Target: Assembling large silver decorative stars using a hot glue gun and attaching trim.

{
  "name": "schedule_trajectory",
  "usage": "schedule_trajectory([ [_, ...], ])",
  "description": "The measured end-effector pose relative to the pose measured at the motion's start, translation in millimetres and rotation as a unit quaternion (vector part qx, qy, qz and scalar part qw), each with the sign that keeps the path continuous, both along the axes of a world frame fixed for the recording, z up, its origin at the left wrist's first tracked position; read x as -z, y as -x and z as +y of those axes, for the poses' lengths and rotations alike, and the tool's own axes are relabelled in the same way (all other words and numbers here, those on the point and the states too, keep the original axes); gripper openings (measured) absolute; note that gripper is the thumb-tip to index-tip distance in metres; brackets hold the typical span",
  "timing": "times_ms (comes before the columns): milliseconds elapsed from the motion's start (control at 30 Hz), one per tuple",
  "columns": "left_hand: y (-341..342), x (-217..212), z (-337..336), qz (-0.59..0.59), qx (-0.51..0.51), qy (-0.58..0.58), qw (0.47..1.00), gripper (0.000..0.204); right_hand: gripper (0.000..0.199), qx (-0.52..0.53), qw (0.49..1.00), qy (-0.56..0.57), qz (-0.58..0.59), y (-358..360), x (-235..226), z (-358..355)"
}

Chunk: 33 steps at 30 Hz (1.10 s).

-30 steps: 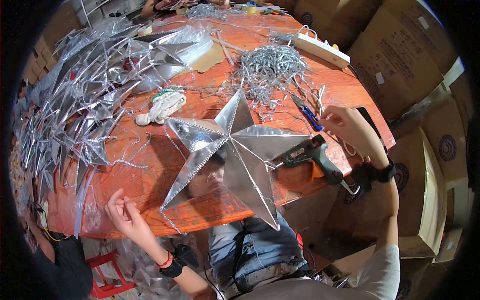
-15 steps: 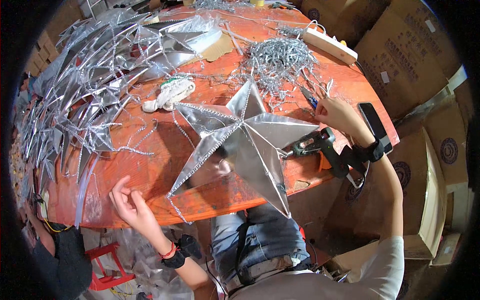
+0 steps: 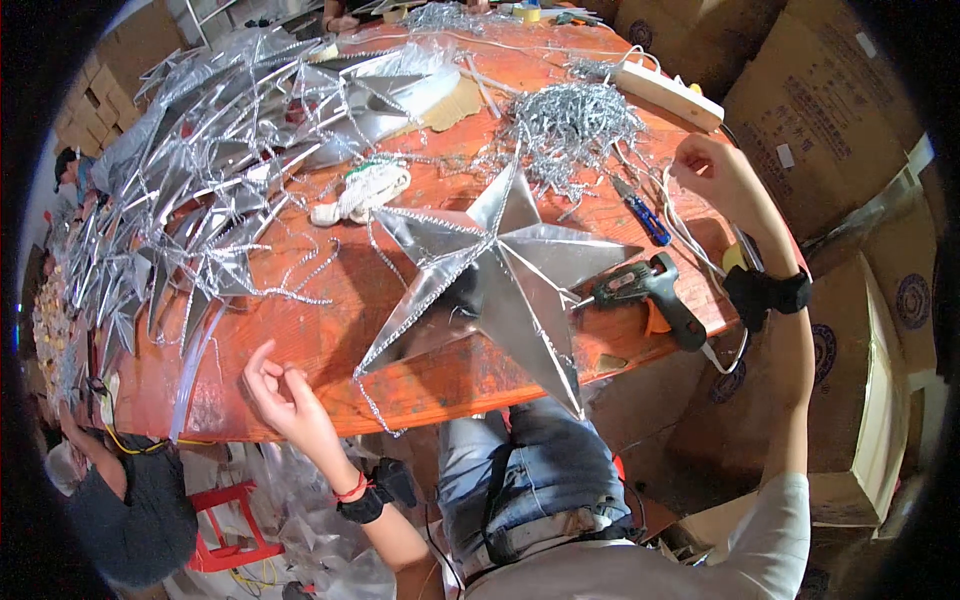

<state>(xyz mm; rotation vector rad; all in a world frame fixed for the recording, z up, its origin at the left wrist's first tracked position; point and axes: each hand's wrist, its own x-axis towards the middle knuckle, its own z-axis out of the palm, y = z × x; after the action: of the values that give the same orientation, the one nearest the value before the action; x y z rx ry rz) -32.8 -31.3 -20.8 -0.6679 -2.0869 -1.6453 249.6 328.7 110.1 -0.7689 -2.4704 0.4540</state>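
A large silver five-pointed star lies on the orange wooden table, with beaded silver trim along several ridges and a loose strand at its lower left point. My left hand hovers at the table's near edge, left of the star, fingers loosely bent and apart, holding nothing. Over the far right edge, my right hand has its fingers curled together; whatever they may hold is hidden. Near it are a white cable and a blue-handled cutting tool. A dark green glue gun lies with its nozzle touching or close to the star.
Many silver stars are heaped on the left. Beyond the star lie a tangle of silver trim, a white glove and a power strip. Cardboard boxes stand at the right. Another person is at lower left, by a red stool.
My right hand has moved away from the blue-handled tool, farther out and to the right, uncovering its handle. My left hand keeps about the same place by the table edge. The view shifted slightly.
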Motion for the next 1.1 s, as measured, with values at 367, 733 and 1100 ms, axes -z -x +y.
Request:
schedule_trajectory([
  [367,-53.4,-19.1,-6.5,0.098,-0.078,-0.030,0.992,0.018,0.007,-0.005,0.968,0.094,0.232,-24.2,-32.5,-84.9],
  [733,-129.0,-48.5,26.3,-0.130,0.312,-0.011,0.941,0.022,0.032,-0.041,0.902,-0.152,0.402,-66.3,-32.6,-142.5],
  [1100,-122.8,-53.2,41.8,-0.145,0.324,0.025,0.935,0.042,0.016,-0.015,0.868,-0.106,0.485,-88.7,-42.6,-159.6],
])
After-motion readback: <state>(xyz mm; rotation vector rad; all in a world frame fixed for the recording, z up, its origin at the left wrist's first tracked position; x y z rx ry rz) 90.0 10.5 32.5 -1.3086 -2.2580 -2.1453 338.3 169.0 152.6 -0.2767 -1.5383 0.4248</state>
